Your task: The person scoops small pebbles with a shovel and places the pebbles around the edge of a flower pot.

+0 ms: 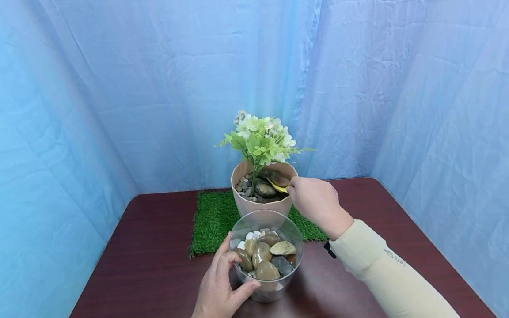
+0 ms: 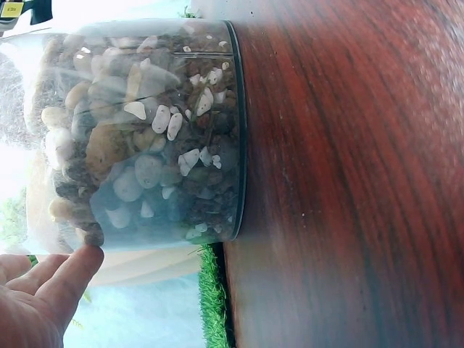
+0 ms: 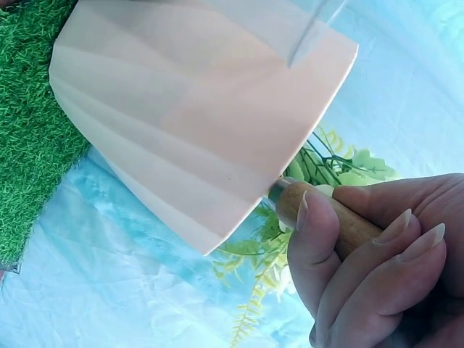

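A yellow-bladed trowel (image 1: 280,188) dips inside the rim of a pale pink planter (image 1: 246,207), its blade beside a large dark stone (image 1: 265,189); how far the tip reaches is hidden. The right hand's (image 1: 316,201) grip is clamped on the trowel's wooden handle (image 3: 357,229), fingers and thumb curled around it, with a metal collar showing close to the planter's edge in the right wrist view. Smaller pebbles (image 1: 244,183) lie at the planter's left side, around the stems of a bunch of white flowers and bright green leaves (image 1: 264,141) that rises above the rim.

Nearer the wearer, a clear container (image 1: 265,297) stands upright on the worktop (image 1: 151,247), filled with smooth brown, grey and cream stones (image 1: 261,254). The left hand (image 1: 222,278) holds it, thumb at the near rim and fingers curved about the left side. Seen from the left wrist, white chips (image 2: 190,161) and small gravel show through the wall toward the base.

The planter sits on a square of green artificial turf (image 1: 214,221) on the dark reddish worktop. A cream sleeve (image 1: 393,269) covers the right forearm, and blue curtains (image 1: 179,88) hang behind and along both sides.
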Motion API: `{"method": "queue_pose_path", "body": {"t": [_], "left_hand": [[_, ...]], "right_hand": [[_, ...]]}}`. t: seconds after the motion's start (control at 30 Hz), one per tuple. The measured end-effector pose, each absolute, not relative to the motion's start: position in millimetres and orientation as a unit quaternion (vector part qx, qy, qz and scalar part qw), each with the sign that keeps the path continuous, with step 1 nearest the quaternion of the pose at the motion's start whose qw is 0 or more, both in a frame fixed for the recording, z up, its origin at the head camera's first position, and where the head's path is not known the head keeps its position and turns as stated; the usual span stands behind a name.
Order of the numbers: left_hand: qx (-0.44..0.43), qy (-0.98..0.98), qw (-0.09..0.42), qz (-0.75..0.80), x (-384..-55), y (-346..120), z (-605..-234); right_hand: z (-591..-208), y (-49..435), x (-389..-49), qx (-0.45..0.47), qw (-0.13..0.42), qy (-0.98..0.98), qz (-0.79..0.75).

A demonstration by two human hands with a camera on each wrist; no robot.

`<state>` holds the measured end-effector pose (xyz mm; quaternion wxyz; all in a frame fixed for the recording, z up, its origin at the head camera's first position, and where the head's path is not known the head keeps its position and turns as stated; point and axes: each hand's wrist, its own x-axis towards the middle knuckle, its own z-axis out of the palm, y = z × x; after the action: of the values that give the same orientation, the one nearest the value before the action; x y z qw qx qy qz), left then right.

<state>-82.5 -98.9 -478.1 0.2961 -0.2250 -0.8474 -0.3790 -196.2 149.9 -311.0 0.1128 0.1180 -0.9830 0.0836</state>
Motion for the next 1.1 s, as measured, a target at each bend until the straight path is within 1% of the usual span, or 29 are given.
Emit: {"method": "queue_pose_path", "body": {"t": [0.47,0.77,1.1], "left_hand": [[-0.227,-0.847,0.301,-0.374,-82.9,-99.6,-478.3],[-0.230,-0.847,0.302,-0.372,-83.2,-100.1,-477.7],[-0.234,-0.844,0.303,-0.376,-82.2,-99.6,-477.5]], "right_hand": [[-294.6,144.5,-199.3,0.108,0.061,-0.990,0.061],[-280.7,142.5,-198.8,0.107,0.053,-0.991,0.053],[-277.0,143.0,-194.2,0.106,0.036,-0.992,0.055]]}}
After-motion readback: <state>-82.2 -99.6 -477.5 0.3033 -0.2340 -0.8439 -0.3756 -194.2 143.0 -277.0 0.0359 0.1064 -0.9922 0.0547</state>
